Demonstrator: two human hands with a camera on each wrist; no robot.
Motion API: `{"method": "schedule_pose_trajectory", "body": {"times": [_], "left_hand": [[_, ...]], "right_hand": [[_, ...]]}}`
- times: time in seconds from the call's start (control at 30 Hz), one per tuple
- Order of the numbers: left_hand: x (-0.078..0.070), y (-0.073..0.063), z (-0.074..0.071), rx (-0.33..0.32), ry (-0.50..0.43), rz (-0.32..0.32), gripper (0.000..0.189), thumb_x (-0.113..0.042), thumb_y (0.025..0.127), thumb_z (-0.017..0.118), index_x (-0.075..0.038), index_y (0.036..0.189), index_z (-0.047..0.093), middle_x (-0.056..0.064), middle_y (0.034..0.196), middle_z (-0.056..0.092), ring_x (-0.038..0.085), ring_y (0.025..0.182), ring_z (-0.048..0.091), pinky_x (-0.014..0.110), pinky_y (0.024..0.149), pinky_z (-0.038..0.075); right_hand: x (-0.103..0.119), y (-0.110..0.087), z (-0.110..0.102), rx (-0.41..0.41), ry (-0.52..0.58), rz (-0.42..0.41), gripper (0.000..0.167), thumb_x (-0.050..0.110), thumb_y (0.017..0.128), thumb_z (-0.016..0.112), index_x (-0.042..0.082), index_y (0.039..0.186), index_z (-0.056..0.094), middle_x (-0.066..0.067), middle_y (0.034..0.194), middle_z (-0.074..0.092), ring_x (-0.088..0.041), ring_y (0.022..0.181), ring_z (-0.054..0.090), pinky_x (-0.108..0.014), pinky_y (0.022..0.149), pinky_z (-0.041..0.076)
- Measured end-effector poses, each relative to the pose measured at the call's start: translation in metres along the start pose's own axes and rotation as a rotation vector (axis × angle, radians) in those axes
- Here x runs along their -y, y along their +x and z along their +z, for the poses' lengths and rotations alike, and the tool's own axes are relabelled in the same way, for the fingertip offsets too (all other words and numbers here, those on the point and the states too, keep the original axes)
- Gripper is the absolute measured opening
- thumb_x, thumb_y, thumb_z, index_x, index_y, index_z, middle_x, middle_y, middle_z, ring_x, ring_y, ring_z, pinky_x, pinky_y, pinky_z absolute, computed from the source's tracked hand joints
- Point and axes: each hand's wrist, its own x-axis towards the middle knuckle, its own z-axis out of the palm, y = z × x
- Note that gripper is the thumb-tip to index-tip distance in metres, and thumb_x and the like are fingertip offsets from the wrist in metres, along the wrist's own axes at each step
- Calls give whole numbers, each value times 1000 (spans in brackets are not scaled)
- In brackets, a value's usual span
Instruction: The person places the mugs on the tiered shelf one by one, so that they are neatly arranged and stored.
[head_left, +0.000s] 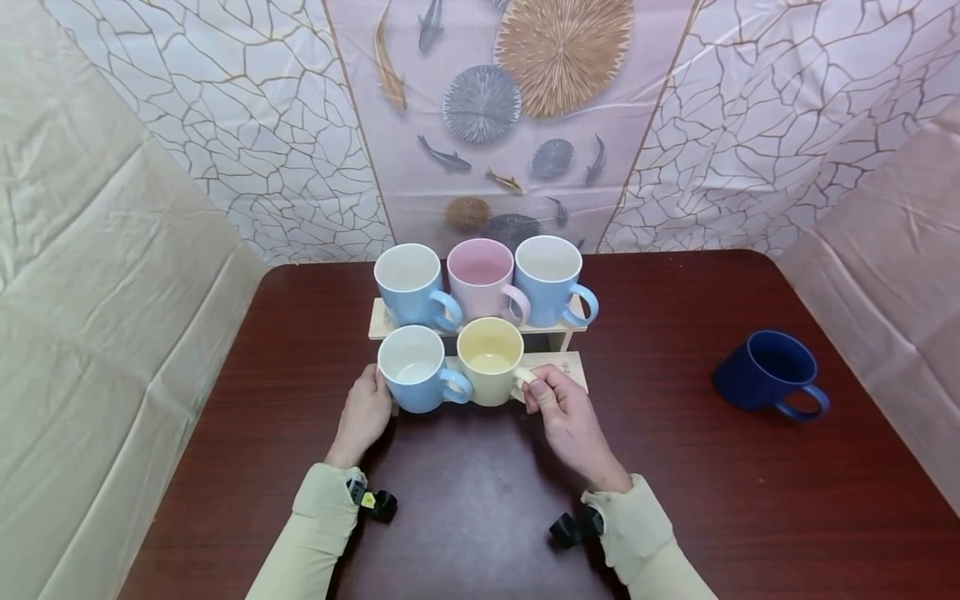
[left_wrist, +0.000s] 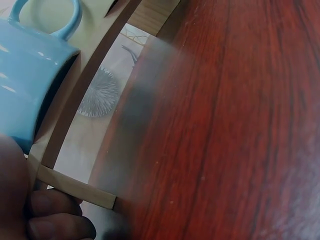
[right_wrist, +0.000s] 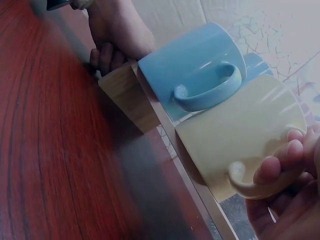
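Note:
My right hand (head_left: 573,421) pinches the handle of a pale yellow mug (right_wrist: 240,130), which stands on the lower step of a wooden rack (head_left: 566,367). Its fingers curl round that handle in the right wrist view. Beside the yellow mug, on its left, stands a light blue mug (head_left: 411,369), handle pointing right. My left hand (head_left: 363,417) is at the rack's left end, next to this blue mug. In the left wrist view its fingers (left_wrist: 60,225) curl below the shelf board, by a wooden leg (left_wrist: 77,187); the thumb's grip is partly hidden.
On the upper step stand a light blue mug (head_left: 408,283), a pink mug (head_left: 480,287) and another light blue mug (head_left: 547,279). A dark blue mug (head_left: 765,371) lies tilted on the brown table (head_left: 660,467) to the right. Patterned cloth (head_left: 262,125) hangs behind.

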Motion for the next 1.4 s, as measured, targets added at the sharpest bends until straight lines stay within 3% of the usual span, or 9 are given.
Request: {"method": "schedule_pose_trajectory", "body": {"times": [0.5,0.73,0.9,1.03,1.1,1.27,1.4], "left_hand": [[-4,-3,3,-68,82,-49,48,-41,107,23,-7,115,56,2,62,60,22,66,58,42,69,45],[-3,-2,2,-62,80,-56,50,-43,107,23,-7,115,56,3,62,60,21,66,58,42,69,45],[-6,-1,2,-65,85,-62,48,-40,107,26,-6,120,57,7,72,63,27,83,63,47,76,46],[-6,0,1,-73,106,-70,49,-40,107,27,-6,124,57,12,85,64,31,97,62,52,80,46],[-6,-1,0,-70,112,-75,50,-41,107,26,-6,124,57,12,85,64,31,95,62,51,79,46],[-6,-2,0,-55,101,-81,51,-45,106,25,-7,118,58,4,66,61,25,74,61,45,72,45],[-5,-2,1,-69,92,-69,51,-45,106,25,-8,114,59,2,64,60,24,72,60,44,70,45]], "right_hand": [[5,0,7,43,-2,54,23,15,102,49,-4,92,57,-5,76,57,-19,77,56,-26,75,44],[15,1,6,57,-7,75,20,7,102,48,-8,93,57,-14,77,58,-25,78,56,-27,76,44],[39,-1,2,82,6,79,20,5,102,47,-9,92,56,-17,79,58,-27,79,57,-28,77,45],[43,0,1,98,8,87,22,8,103,47,-9,92,56,-17,80,57,-25,80,56,-27,78,45],[43,0,1,100,4,91,22,9,103,47,-9,92,56,-17,81,57,-25,81,56,-28,78,45],[44,-1,2,90,-9,96,20,9,103,47,-3,91,57,-17,81,58,-26,80,56,-32,77,46],[44,-1,1,85,-13,96,21,9,103,48,-4,91,58,-18,80,58,-27,80,57,-34,77,47]]}}
